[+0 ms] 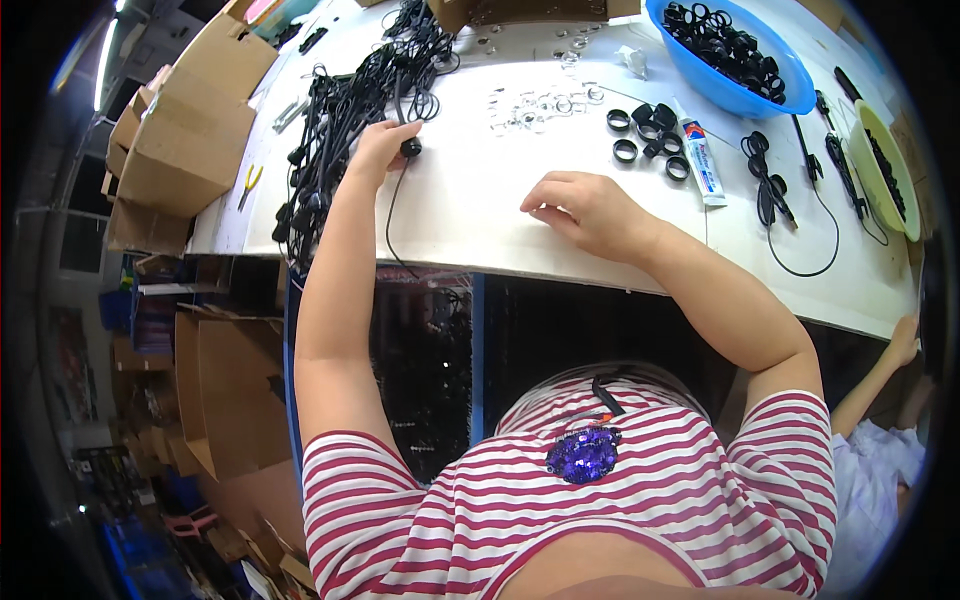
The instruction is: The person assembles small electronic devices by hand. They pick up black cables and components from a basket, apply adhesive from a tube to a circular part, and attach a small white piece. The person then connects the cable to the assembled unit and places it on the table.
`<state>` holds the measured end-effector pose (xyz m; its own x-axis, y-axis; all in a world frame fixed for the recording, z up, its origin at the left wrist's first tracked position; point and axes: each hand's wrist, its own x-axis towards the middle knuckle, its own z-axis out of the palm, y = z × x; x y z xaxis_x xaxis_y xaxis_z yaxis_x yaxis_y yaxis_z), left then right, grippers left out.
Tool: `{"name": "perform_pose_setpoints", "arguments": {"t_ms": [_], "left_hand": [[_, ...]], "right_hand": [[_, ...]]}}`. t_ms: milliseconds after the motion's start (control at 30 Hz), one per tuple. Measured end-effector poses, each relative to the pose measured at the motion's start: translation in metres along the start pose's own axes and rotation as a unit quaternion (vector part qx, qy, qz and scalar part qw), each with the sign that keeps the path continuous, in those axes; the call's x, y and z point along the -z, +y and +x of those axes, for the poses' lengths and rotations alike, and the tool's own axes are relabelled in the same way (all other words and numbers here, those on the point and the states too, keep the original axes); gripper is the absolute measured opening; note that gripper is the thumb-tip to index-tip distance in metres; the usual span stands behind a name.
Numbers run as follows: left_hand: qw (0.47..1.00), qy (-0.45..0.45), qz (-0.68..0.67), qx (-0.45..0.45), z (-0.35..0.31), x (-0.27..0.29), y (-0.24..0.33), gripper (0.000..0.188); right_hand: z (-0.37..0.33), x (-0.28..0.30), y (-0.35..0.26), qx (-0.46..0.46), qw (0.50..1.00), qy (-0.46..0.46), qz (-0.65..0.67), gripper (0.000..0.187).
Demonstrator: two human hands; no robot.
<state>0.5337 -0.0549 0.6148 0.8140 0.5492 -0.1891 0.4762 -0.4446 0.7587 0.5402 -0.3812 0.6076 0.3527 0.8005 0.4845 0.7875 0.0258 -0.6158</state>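
My left hand [380, 148] is closed around a black cable [393, 205] with a small round black head at my fingertips. The cable's thin tail hangs toward the table's front edge. Beside this hand spreads a tangled heap of black cables [335, 130]. My right hand [595, 215] hovers over the bare middle of the table, its fingers curled in toward the thumb. Whatever may be between those fingertips is hidden. Several black rings [625, 151] lie beyond my right hand, next to a white, blue and red tube [703, 165]. Small clear rings [540, 108] are scattered farther back.
A blue basin [800, 88] of black rings stands at the back right, with a yellow-green bowl [912, 205] of small black parts nearer. Loose cables [768, 185] lie between. Yellow-handled pliers [249, 186] and cardboard boxes [185, 130] are left. Another person's hand [904, 340] touches the right edge.
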Motion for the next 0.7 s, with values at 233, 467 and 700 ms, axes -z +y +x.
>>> {"name": "perform_pose_setpoints", "arguments": {"t_ms": [233,467,700], "left_hand": [[0.869,-0.087,-0.487,-0.023,0.010,0.055,0.016,0.013],[0.776,-0.050,-0.617,-0.120,-0.020,0.099,0.003,0.016],[0.995,0.002,-0.081,-0.055,-0.061,0.064,-0.003,0.016]], "right_hand": [[0.001,0.010,0.008,-0.022,0.999,0.026,-0.008,0.008],[0.006,0.019,0.007,-0.019,0.998,0.048,-0.019,0.007],[0.002,0.009,0.022,0.008,0.998,0.049,-0.039,0.007]]}}
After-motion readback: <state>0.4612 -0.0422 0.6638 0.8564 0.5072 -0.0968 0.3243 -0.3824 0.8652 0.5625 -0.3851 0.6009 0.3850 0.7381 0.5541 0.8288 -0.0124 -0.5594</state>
